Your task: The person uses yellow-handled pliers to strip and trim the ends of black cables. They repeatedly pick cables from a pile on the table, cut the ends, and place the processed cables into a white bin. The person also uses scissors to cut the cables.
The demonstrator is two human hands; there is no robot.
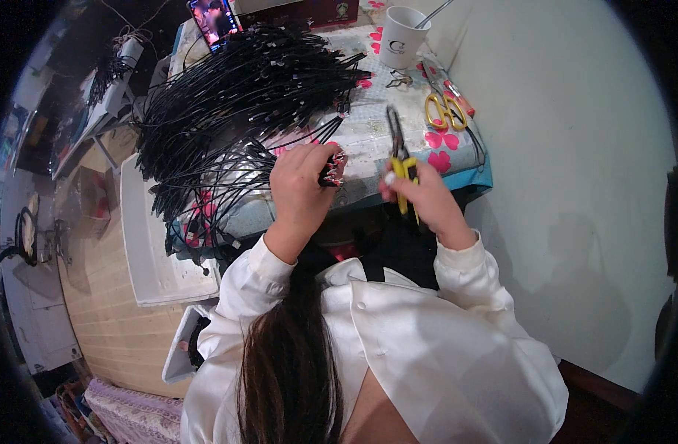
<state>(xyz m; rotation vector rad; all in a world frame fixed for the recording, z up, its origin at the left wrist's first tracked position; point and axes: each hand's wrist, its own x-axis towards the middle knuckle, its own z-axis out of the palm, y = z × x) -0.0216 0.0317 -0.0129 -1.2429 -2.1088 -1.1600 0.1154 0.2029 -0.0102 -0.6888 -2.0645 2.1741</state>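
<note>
On the small table (pixel 368 159) with the pink flower-print cloth, there's a huge tangle of thin black cables (pixel 235 96), glossy and springy-looking, fanning out in every direction and spilling over the left edge. Left hand (pixel 302 185) is fisted tight around a little bunch of cable ends (pixel 333 169); you can see the tips poking out past the knuckles with bits of silver and red on them. Right hand (pixel 420 196) is wrapped closed around the yellow grips of a pair of long-nose pliers (pixel 398 152), dark metal nose pointing away up the table, just beside the bunch but not touching it.

Further back there's a white mug (pixel 402 35) with a small dark mark on its side and a spoon handle sticking out, plus yellow-handled scissors (pixel 444 111) lying flat near the right edge. A phone (pixel 214 21) with a lit, colourful screen is propped at the far end behind the cable pile. White plastic tray (pixel 150 244) sits low on the left, boxy with rounded corners. Sleeves are shiny white satin.
</note>
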